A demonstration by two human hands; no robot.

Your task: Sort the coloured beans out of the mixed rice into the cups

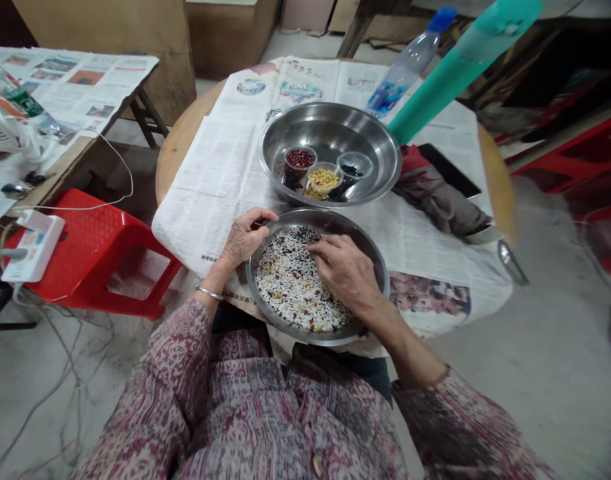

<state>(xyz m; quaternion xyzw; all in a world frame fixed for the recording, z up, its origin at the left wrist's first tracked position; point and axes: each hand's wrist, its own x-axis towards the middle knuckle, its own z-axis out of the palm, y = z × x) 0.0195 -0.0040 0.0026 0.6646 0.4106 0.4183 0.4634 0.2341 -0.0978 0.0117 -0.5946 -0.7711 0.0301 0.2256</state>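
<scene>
A round shallow metal tray (250, 273) holds a spread layer of mixed grains (300, 287), mostly white with dark, red and yellow ones among them. My left hand (245, 237) grips the tray's left upper rim, index finger and thumb at the edge. Over the right part of the grains, my right hand (348, 273) is bent down with its fingertips drawn together at the surface; whatever lies between them is hidden. Behind the tray, a larger metal basin (330, 120) contains a cup of red beans (300, 158), a cup of yellow grains (324, 179) and a cup of black grains (354, 168).
Newspaper (210, 173) covers the round table. At the back right are a plastic bottle (405, 60) with a blue cap and a tall green tube (460, 73). A crumpled cloth (435, 193) and a dark phone (448, 170) lie right. A red stool (100, 247) carries a power strip (35, 247).
</scene>
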